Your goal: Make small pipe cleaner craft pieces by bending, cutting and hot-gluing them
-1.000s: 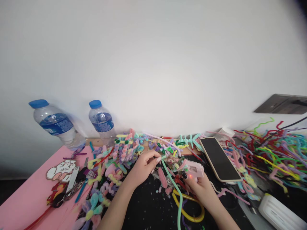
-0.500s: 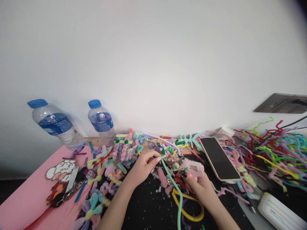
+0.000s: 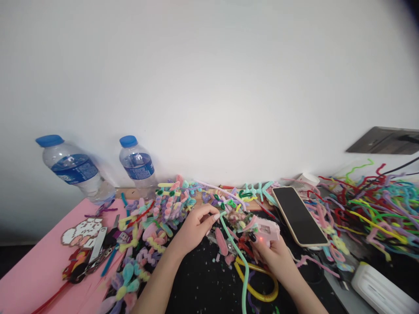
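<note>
My left hand (image 3: 195,226) pinches the top end of a mint green pipe cleaner (image 3: 240,257) that runs down toward the bottom edge. My right hand (image 3: 273,255) grips a small pink glue gun (image 3: 266,230) with a red light lit, its nozzle pointing left at a small pink and green fuzzy piece (image 3: 236,218) beside the pipe cleaner's tip. Both hands work over a black mat (image 3: 203,283) speckled with scraps. A yellow loop of pipe cleaner (image 3: 258,288) lies under my right wrist.
Two water bottles (image 3: 73,171) (image 3: 137,163) stand against the white wall. A pink sheet (image 3: 39,270) with keys and a charm lies at left. Folded pipe cleaner shapes (image 3: 170,205) heap behind my hands. A phone (image 3: 299,216) lies at right, beside a tangle of loose pipe cleaners (image 3: 376,209).
</note>
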The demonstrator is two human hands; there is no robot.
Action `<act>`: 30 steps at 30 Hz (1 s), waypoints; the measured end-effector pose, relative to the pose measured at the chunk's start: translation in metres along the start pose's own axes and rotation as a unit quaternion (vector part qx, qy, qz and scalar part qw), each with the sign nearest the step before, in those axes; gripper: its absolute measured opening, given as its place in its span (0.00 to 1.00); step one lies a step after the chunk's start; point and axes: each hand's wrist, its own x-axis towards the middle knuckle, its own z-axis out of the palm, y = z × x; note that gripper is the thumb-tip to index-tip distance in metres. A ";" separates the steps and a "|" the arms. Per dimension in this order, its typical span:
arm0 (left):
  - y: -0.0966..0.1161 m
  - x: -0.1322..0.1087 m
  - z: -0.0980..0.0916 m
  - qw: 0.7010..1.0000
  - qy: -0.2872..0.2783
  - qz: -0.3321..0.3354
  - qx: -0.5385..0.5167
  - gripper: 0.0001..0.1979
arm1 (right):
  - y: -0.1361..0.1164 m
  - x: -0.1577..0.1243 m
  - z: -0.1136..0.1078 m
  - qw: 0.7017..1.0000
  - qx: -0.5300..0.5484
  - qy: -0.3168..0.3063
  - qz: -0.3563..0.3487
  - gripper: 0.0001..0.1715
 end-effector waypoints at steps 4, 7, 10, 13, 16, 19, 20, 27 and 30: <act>0.000 0.000 0.000 1.000 0.003 0.001 0.003 0.11 | 0.002 0.000 0.000 1.000 -0.024 -0.002 -0.010 0.13; 0.001 0.000 0.001 1.000 0.001 0.000 0.004 0.11 | 0.004 -0.001 0.000 1.000 -0.025 0.001 -0.007 0.14; 0.001 0.000 0.001 1.000 0.003 0.000 0.006 0.11 | 0.005 -0.001 0.000 1.000 -0.023 0.007 0.003 0.15; 0.001 0.000 0.000 1.000 0.002 0.001 0.003 0.11 | 0.006 -0.001 0.000 1.000 -0.012 0.000 0.007 0.16; 0.002 0.000 0.000 1.000 0.001 -0.001 -0.003 0.10 | 0.007 -0.001 0.000 1.000 0.002 -0.016 0.012 0.18; 0.002 0.000 0.000 1.000 0.002 0.000 -0.003 0.10 | 0.008 -0.001 0.001 0.999 0.021 -0.025 0.015 0.19; 0.002 0.000 0.000 1.000 0.003 0.000 -0.002 0.10 | 0.009 -0.001 0.001 0.999 0.030 -0.027 0.015 0.19; 0.000 0.000 0.000 1.000 0.004 0.001 0.001 0.11 | 0.011 -0.001 -0.001 0.999 0.043 -0.027 0.020 0.20; -0.001 0.000 0.000 1.000 0.006 0.000 -0.003 0.10 | 0.013 0.000 -0.001 0.999 0.037 -0.029 0.013 0.19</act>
